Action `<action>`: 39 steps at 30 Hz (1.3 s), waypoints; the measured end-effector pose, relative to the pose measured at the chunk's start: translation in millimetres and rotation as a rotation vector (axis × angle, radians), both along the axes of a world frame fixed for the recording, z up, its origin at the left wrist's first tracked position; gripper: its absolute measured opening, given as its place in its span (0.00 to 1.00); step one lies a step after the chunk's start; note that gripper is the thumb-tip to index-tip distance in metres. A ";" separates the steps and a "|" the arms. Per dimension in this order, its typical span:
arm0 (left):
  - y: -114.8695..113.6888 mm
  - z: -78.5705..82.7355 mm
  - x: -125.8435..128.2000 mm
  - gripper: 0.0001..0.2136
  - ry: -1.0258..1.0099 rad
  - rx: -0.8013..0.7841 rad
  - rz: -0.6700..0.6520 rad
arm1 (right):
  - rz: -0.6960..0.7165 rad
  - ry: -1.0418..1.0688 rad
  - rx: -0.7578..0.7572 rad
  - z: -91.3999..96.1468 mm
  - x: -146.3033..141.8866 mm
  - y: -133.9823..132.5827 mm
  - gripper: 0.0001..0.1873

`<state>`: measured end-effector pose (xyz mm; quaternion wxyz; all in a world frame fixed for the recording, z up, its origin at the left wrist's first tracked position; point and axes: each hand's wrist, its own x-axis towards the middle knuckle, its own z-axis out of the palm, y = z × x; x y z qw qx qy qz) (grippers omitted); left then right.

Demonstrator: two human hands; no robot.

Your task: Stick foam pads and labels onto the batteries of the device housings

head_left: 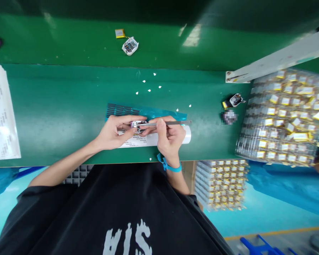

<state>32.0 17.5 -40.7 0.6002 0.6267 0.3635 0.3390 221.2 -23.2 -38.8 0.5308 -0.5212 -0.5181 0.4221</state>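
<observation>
Between the thumb and fingers of my left hand [116,131] is a small open device housing [138,124], pale with a purplish edge and parts inside. My right hand [170,136], with a blue band at the wrist, grips metal tweezers [172,123] like a pen. Their tip reaches into the housing, and whether it pinches anything is too small to tell. Under both hands lie a white printed label sheet [149,140], curled at its right end, and a blue film [159,112] with rows of dark strips.
Several white dots [149,90] are scattered on the green bench [69,92]. An open device with a yellow battery [119,33] lies on the back ledge; another device [236,100] sits at right. Stacked clear trays of batteries [281,120] stand beyond a white bracket [271,56]. White sheets [4,113] lie left.
</observation>
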 end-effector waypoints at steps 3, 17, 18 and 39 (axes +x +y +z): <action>0.6 -1.1 -0.5 0.16 -0.015 0.020 0.008 | -0.009 -0.048 0.013 0.2 -0.5 -0.1 0.15; 2.2 -0.4 -2.5 0.16 0.007 0.081 0.029 | 0.024 -0.016 0.050 4.3 -3.9 1.6 0.13; 2.4 -0.4 -2.5 0.15 0.003 0.083 0.030 | 0.027 -0.013 0.053 4.2 -4.1 1.7 0.13; 12.0 15.6 -6.2 0.14 0.024 0.042 0.021 | -0.057 -0.194 0.338 5.8 4.0 6.8 0.12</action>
